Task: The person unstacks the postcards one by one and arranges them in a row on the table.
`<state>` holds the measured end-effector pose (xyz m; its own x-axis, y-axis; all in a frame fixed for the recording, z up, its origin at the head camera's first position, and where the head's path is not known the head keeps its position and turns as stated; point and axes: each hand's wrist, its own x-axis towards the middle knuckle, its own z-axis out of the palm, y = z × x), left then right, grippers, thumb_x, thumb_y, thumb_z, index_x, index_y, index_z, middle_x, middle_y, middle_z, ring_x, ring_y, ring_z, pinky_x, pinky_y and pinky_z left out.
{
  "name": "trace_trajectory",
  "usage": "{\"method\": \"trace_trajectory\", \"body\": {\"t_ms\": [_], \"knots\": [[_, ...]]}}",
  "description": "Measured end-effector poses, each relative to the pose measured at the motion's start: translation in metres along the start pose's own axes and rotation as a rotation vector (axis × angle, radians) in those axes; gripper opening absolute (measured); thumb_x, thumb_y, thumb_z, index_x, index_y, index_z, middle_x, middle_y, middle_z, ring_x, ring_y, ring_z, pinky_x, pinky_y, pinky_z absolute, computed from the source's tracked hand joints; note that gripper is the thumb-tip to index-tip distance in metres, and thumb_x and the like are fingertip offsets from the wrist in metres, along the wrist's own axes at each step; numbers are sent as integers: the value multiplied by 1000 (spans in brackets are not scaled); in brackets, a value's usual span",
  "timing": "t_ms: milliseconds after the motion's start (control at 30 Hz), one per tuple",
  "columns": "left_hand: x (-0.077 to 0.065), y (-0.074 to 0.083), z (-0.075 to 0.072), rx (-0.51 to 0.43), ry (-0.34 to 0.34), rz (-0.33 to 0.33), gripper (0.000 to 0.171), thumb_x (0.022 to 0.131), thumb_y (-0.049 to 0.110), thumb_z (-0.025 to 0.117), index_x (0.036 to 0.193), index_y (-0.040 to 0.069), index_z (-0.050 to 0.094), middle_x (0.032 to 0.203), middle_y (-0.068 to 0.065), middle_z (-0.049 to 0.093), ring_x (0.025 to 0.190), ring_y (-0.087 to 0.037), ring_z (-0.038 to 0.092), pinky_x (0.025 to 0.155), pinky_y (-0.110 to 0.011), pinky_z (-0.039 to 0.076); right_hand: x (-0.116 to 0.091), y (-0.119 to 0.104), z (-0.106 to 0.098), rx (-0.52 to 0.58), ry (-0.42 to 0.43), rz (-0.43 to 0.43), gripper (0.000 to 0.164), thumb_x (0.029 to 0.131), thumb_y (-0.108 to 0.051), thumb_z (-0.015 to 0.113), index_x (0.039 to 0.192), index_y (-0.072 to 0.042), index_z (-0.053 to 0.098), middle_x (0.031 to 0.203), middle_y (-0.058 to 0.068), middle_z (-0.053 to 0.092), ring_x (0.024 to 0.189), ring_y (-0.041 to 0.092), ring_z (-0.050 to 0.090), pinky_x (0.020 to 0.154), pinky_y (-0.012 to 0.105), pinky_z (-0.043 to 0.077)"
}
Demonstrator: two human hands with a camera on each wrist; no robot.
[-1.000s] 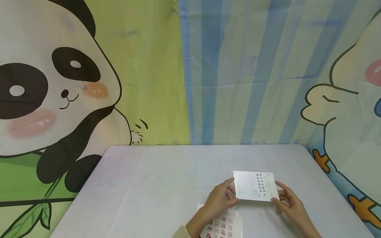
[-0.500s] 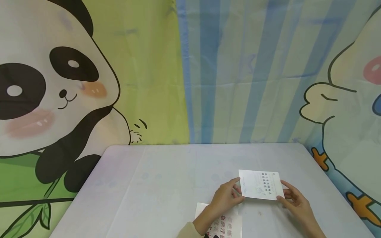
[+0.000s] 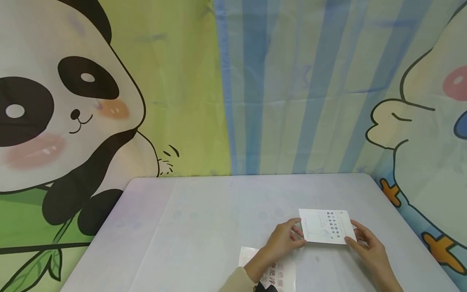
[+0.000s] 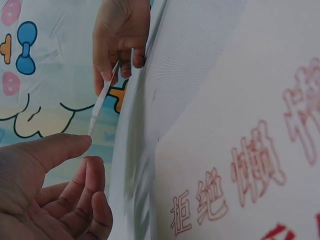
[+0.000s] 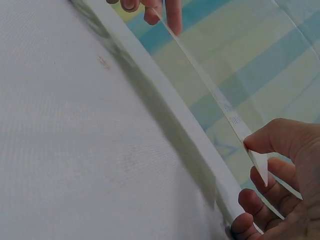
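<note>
My head view looks forward and down on the white card (image 3: 327,226) from farther off than my wrist views, taking in the table (image 3: 197,219) around it and the backdrop (image 3: 182,89) beyond it. My left wrist view looks from close by the card's left end, along its edge to my right hand (image 3: 372,247); the right wrist view looks back from the right end to my left hand (image 3: 282,240). Head and left wrist views share the printed sheet (image 3: 290,271) nearer me than the card.
</note>
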<state>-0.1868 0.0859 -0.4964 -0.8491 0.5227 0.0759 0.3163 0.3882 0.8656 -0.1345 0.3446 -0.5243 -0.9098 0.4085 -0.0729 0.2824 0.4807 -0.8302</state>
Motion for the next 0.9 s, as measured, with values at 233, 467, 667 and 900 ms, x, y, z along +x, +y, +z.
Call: {"method": "trace_trajectory", "body": {"t_ms": [233,467,667,900], "knots": [[7,-1,12,-6,-9,-23,63,82,10,78,138,3,50,91,9,66,67,7,56,60,-12,46,6,5,0,-12,47,75,65,94,-29,65,149,-8,38,123,10,48,95,12,41,67,11,42],[14,1,23,39,3,-39,62,82,11,78,137,5,51,89,13,66,66,8,56,59,-12,45,12,13,1,13,120,150,61,95,-23,63,149,-7,38,129,15,46,97,18,42,62,14,45],[19,5,32,38,11,-60,61,80,8,77,135,5,53,86,13,66,67,8,57,60,-12,44,16,19,0,18,168,205,61,95,-25,62,148,-7,39,133,19,44,103,25,42,64,14,40],[22,6,40,97,-1,-52,47,79,10,78,122,6,61,94,11,68,66,8,55,62,-12,44,17,23,-2,28,203,246,58,95,-23,63,147,-6,42,127,16,45,100,23,41,67,14,37]]}}
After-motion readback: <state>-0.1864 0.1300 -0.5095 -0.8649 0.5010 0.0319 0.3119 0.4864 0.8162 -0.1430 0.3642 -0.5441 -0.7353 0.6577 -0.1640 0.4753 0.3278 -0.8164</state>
